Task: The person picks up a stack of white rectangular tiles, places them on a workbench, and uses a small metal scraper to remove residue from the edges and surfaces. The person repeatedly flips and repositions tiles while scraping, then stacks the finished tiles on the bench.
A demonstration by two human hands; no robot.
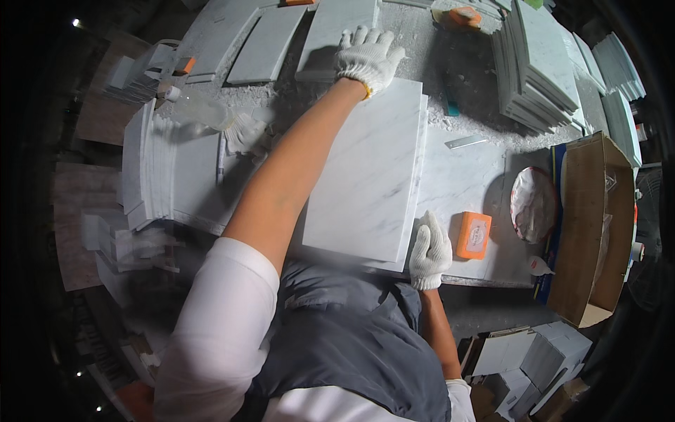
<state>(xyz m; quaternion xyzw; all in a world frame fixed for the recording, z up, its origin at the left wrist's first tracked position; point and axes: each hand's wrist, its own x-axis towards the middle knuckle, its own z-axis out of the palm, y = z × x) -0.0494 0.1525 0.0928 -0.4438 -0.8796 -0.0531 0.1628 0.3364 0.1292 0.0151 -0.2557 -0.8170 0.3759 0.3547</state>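
Observation:
White veined marble tiles lie in a small stack on the worktable before me, and the top tile faces up. My left hand, in a white knitted glove, is stretched across to the stack's far end with fingers spread; its wrist passes over the tile's far edge. My right hand, gloved the same way, rests by the stack's near right corner, fingers extended and pointing away from me. Whether it touches the tile edge I cannot tell. Just right of it lies an orange block with a pale label.
Further tiles lie along the dusty far side. Tall tile stacks stand at far right and left. To the right are a metal strip, a round container of white paste and an open cardboard box. A plastic bottle lies left.

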